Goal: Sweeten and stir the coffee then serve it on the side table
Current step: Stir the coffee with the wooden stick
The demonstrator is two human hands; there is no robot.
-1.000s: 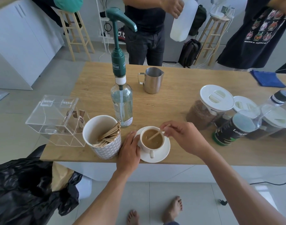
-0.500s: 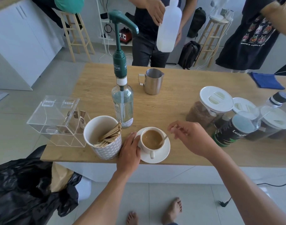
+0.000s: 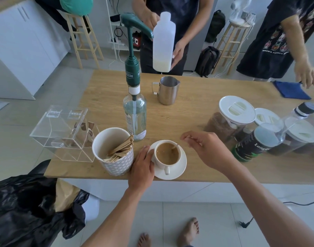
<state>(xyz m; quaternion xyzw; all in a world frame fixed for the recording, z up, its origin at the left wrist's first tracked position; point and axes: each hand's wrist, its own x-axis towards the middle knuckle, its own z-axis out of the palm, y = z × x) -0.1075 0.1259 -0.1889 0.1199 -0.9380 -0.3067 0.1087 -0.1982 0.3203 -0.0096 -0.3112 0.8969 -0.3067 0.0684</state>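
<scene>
A white cup of milky coffee [image 3: 167, 154] stands on a white saucer [image 3: 179, 169] near the table's front edge. A thin wooden stirrer [image 3: 175, 146] leans in the cup against its right rim. My left hand [image 3: 142, 166] grips the saucer's left rim, fingers against the cup. To the right of the cup, my right hand [image 3: 207, 150] hovers with fingers spread, apart from the stirrer. A clear syrup bottle with a green pump [image 3: 134, 118] stands just behind the cup.
A patterned cup of wooden stirrers [image 3: 113, 148] and a clear acrylic box [image 3: 63, 132] sit left. A steel pitcher [image 3: 167, 90] stands behind, lidded jars [image 3: 231, 120] and a green can [image 3: 254, 145] right. Across the table a person holds a milk bottle [image 3: 164, 43]. Black bag [image 3: 28, 211] lower left.
My right hand let go of the stirrer, left it in the cup and drew back to the right. The person opposite lowered the milk bottle toward the pitcher.
</scene>
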